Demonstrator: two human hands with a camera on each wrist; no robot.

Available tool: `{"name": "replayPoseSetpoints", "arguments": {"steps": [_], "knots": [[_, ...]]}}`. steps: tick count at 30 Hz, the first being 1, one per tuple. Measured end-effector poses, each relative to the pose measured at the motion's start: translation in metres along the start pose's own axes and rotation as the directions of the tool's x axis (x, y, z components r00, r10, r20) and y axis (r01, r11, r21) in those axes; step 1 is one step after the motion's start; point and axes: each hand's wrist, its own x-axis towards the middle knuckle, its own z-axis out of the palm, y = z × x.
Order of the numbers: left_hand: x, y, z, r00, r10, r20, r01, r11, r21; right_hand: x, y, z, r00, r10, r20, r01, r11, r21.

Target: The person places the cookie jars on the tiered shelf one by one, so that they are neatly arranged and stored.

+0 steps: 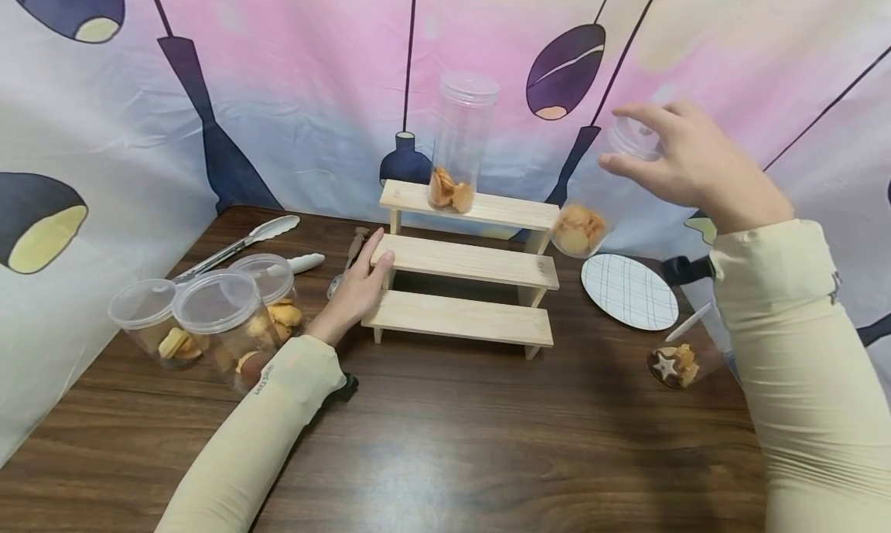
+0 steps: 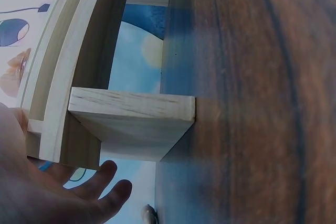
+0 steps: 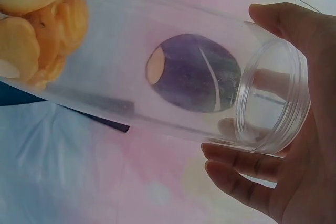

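On a dark wood-grain bench (image 1: 431, 440), three lidded clear jars (image 1: 216, 301) holding biscuits stand close beside the left sleeve (image 1: 250, 436), which is best kept off them; just beyond, the left grip (image 1: 355, 289) is clamped on the left end of a three-step wooden rack (image 1: 459, 316), at the middle step; a firm, still hold there should keep the rack from sliding if knocked; farther up and to the right, the right grip (image 1: 699, 158) is clamped round the lid end of a tall jar (image 3: 157, 72) with biscuits at its base; it is tilted in the air, its base beside the top step's right end, touching or not I cannot tell; righting it slowly, thumb and fingers even round the smooth rim, would seem safest; a second jar (image 1: 462, 142) stands upright on the top step, left of its middle, and deserves a wide berth.

Writing: small dark lettering near the left sleeve's cuff is too blurred to read; a dark mark on the right sleeve (image 1: 786, 347) is equally unclear; the tall jar shows no readable label.
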Motion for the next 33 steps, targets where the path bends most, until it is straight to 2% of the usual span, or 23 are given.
{"name": "replayPoseSetpoints", "arguments": {"steps": [3, 7, 11, 16, 25, 33], "knots": [[0.0, 0.0, 0.0, 1.0, -0.001, -0.007, 0.001, 1.0, -0.003, 0.013, -0.008, -0.002, 1.0, -0.009, -0.015, 0.009, 0.999, 0.031], [-0.001, 0.001, -0.001, 1.0, -0.002, -0.011, 0.002, 1.0, -0.001, 0.027, -0.018, -0.003, 1.0, -0.02, 0.005, 0.02, 0.999, 0.035], [-0.002, 0.002, -0.001, 1.0, -0.004, -0.01, 0.004, 1.0, 0.003, 0.039, -0.028, 0.003, 1.0, -0.016, 0.017, 0.015, 1.0, 0.027], [-0.003, 0.003, 0.0, 1.0, -0.01, -0.006, 0.01, 1.0, 0.004, 0.052, -0.037, 0.013, 1.0, 0.001, 0.027, -0.003, 0.998, 0.069], [-0.004, 0.005, 0.003, 1.0, 0.003, -0.015, -0.003, 1.0, -0.004, 0.069, -0.041, 0.025, 1.0, -0.006, 0.031, 0.002, 0.992, 0.125], [-0.004, 0.006, 0.008, 1.0, 0.008, -0.017, -0.008, 1.0, -0.013, 0.079, -0.039, 0.028, 0.998, -0.028, 0.051, 0.022, 0.994, 0.111]]}}
